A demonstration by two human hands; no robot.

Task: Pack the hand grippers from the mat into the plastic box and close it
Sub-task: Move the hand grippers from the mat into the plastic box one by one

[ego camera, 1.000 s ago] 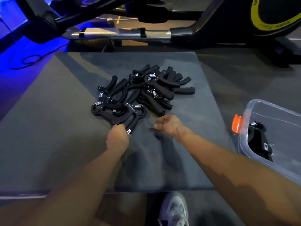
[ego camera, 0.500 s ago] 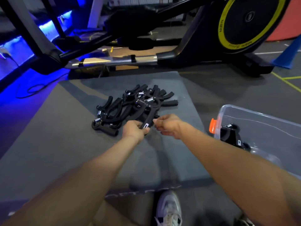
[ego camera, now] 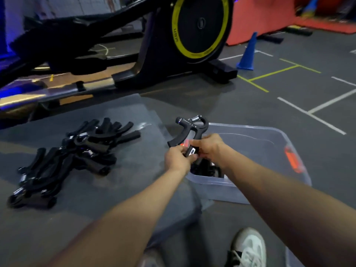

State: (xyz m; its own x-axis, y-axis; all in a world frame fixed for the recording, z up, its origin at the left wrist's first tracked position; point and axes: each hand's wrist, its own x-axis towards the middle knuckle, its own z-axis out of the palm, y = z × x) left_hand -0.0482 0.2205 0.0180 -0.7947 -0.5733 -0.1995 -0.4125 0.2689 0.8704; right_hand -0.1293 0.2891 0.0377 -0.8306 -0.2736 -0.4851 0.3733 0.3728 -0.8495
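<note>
Both hands curled on one black hand gripper with a steel coil spring (ego camera: 189, 132), left hand (ego camera: 178, 158) and right hand (ego camera: 209, 146) gripping its lower handle, spring end up. Held above the near-left corner of the clear plastic box (ego camera: 250, 143), another black gripper (ego camera: 205, 167) inside. Pile of black hand grippers (ego camera: 73, 157) left on the grey foam mat (ego camera: 134, 170).

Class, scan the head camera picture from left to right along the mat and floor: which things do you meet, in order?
Pile of hand grippers on the mat → left hand → held hand gripper → right hand → clear plastic box.
</note>
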